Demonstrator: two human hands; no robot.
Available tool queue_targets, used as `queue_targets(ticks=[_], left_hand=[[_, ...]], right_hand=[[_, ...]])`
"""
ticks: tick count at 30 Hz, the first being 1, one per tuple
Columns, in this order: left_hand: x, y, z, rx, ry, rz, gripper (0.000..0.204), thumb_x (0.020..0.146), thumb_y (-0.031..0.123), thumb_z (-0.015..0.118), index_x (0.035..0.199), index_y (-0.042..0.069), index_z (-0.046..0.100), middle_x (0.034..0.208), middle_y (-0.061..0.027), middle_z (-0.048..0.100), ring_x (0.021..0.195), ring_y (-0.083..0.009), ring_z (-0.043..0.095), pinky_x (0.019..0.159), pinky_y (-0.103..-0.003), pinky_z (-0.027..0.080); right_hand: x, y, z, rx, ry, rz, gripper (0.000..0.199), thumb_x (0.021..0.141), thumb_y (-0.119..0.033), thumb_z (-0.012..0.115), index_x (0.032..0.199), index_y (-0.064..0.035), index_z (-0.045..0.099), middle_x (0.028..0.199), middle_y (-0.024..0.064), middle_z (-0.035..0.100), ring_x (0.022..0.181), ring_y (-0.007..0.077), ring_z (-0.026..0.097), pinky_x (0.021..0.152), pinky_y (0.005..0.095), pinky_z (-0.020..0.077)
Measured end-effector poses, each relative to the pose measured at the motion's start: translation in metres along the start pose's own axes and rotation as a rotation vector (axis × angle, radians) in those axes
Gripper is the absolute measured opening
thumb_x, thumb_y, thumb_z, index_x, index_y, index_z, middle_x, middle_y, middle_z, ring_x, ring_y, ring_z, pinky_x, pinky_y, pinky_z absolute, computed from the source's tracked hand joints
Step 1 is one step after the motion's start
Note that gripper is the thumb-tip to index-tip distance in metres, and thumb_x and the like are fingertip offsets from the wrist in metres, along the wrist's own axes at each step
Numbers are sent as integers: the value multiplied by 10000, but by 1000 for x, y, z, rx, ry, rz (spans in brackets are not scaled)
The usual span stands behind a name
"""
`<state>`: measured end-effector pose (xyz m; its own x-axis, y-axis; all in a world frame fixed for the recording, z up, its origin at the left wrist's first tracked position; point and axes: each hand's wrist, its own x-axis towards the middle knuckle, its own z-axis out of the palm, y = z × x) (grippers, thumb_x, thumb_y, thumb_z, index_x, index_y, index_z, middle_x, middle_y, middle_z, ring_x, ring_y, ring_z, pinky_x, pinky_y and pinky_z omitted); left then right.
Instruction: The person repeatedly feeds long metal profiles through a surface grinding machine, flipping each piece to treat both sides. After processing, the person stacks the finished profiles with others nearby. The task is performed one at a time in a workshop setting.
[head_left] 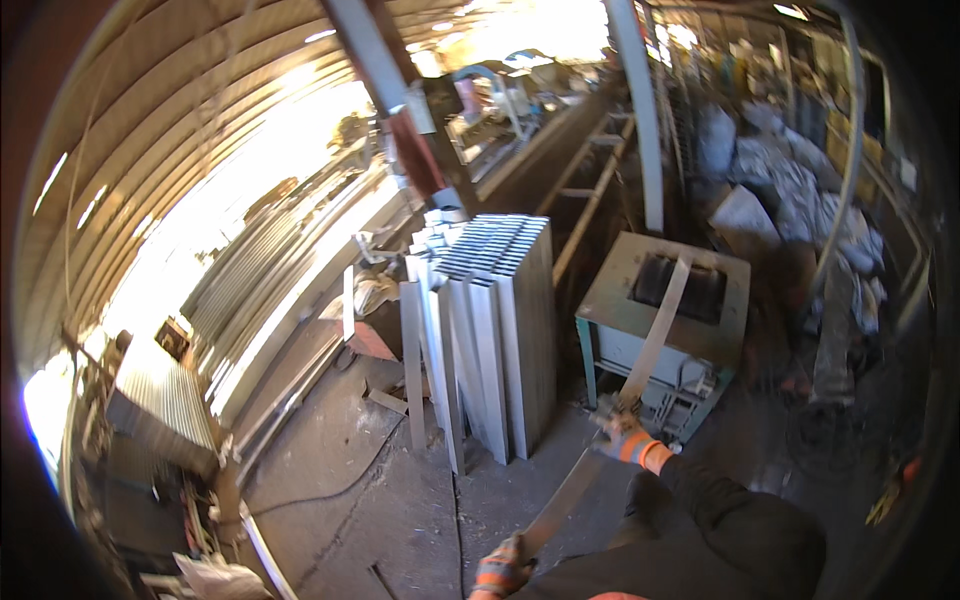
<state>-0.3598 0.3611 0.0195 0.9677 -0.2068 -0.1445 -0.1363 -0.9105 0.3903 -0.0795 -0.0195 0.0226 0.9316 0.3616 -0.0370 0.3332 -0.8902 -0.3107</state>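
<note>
I stood in a metal workshop, and the biggest thing before me was the stack of upright grey sheet-metal panels (495, 330) on the concrete floor (340, 470), leaning together like pages. To its right sat the green machine (665, 330) with a flat top and a dark opening in it. Between the two I carried the long metal strip (620, 400).

As I judged it, the strip's far end already lay over the machine's dark opening, so the lifting and lining up looked done; whether it had gone into the opening at all I could not tell, and most of its length still hung outside, over the floor.

The strip's long axis ran on a diagonal, from low and near at my left side up and away to the right. Its far end pointed toward the machine's back edge, and its near end pointed back at my body. It lay flat side up, tilted upward toward the machine.

My right hand (628, 440), in an orange and grey glove, was closed around the strip near its middle, just in front of the machine. My left hand (503, 572), gloved alike, clasped the near end at the lower edge of my view.
</note>
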Motion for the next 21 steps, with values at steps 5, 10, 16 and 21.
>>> queue_targets(ticks=[5, 10, 16, 21], left_hand=[[-90, -37, -151, 11, 89, 29, 520, 1002, 174, 777, 1496, 84, 642, 1263, -129, 779, 1023, -291, 780, 871, -438, 675], [-142, -21, -419, 987, 447, 238, 524, 1053, 282, 730, 1544, 109, 673, 1450, -190, 737, 1423, -380, 674, 1262, -586, 470], [-133, 30, -466, 351, 1499, 147, 1093, 857, 207, 984, 1751, 12, 385, 1752, -263, 477, 1619, -460, 451, 1359, -585, 343], [5, 24, -252, -342, 656, 15, 1383, 741, 445, 1089, 1740, -110, 311, 1748, -349, 438, 1630, -492, 429, 1361, -564, 371]], right_hand=[[-18, -70, -72, -604, 13, -585, 866, 1045, -484, 704, 1801, -195, 396, 1838, 158, 424, 1709, 432, 369, 1384, 648, 275], [11, -169, -131, -112, 372, -766, 585, 977, -254, 804, 1504, -83, 618, 1440, 184, 730, 1282, 399, 752, 1084, 512, 617], [15, -250, -251, 251, 863, -696, 759, 971, -353, 892, 1587, -42, 576, 1317, 227, 771, 1118, 413, 796, 963, 499, 660], [15, -214, -291, 911, 818, -685, 485, 1089, -104, 778, 1550, -7, 665, 1432, 166, 782, 1265, 288, 782, 1069, 415, 643]])
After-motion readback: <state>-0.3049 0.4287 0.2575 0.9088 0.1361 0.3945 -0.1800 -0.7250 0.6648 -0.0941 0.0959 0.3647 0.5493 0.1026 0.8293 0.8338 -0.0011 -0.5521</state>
